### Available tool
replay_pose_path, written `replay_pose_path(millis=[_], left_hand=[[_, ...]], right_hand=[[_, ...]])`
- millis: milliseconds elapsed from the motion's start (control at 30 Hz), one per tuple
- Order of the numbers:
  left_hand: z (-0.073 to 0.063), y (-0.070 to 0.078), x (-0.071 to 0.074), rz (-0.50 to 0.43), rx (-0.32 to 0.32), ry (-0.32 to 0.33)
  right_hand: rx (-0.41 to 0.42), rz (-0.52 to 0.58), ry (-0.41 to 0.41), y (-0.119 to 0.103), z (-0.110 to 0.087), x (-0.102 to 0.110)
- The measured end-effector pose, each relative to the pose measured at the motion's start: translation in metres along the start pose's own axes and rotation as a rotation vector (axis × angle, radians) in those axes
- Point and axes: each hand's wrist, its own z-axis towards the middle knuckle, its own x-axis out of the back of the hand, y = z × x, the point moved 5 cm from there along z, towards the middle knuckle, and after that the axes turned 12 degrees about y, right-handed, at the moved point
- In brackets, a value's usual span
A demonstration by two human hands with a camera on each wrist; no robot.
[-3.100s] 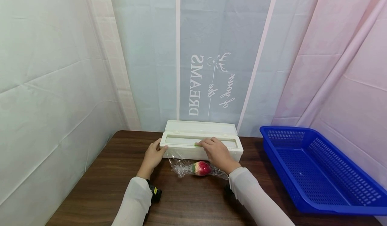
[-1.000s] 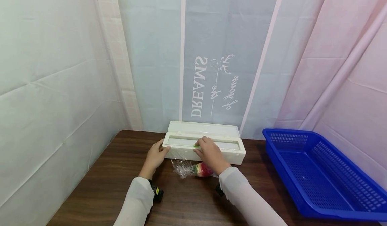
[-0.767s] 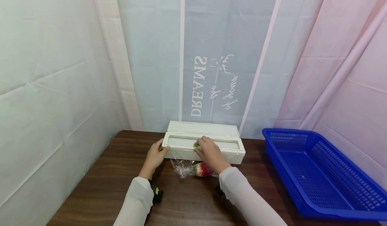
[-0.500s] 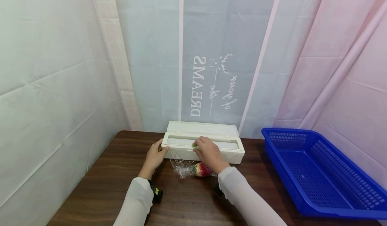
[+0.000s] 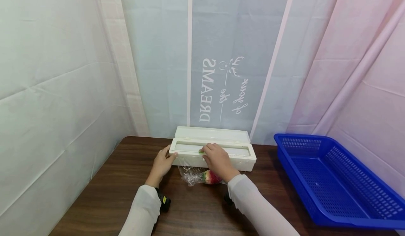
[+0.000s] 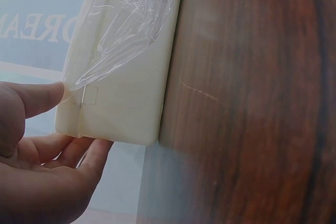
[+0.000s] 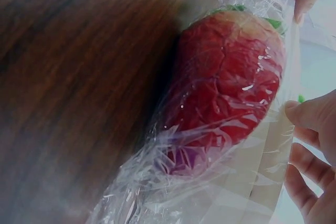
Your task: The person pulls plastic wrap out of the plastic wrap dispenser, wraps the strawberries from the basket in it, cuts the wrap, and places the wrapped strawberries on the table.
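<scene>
White box: stands lengthwise near the far edge of the counter, between the hands; its lid is tipped back behind it. The box itself has a long recess in its top.
Green piece: a small bit at the front edge of the box top, mostly hidden by fingers.
Left hand: grips the box's left end, thumb on the upper front edge, other fingers bent around the end; the forearm comes up from the lower left.
Right hand: arched over the box front, palm down, pinching the green piece with thumb and fingers; the forearm slants in from the lower right.
Clear film: drapes down the box front and bunches, wrinkled, on the counter.
Red fruit: wrapped in the film, lying just before the box, partly under the right hand.
Sleeves: white on both arms, a black device at each wrist.
Counter: dark wood grain.
Blue basket: to the right, well apart from the box.
</scene>
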Motion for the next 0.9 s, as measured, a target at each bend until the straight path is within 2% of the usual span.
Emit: replay_pose_path(millis=[267,667,900], left_hand=[[-0.0004,0.001,0.0008,-0.007,-0.001,0.002],[0.0009,0.0008,-0.0008,-0.006,0.013,-0.009],[0.0013,0.0011,-0.0002,0.001,-0.001,-0.003]], right_hand=[[0.025,-0.018,-0.007,-0.0028,0.001,-0.0004],[0.116,-0.055,0.03,-0.0037,0.0006,-0.0023],[0.115,-0.042,0.019,-0.0032,0.0005,-0.0021]])
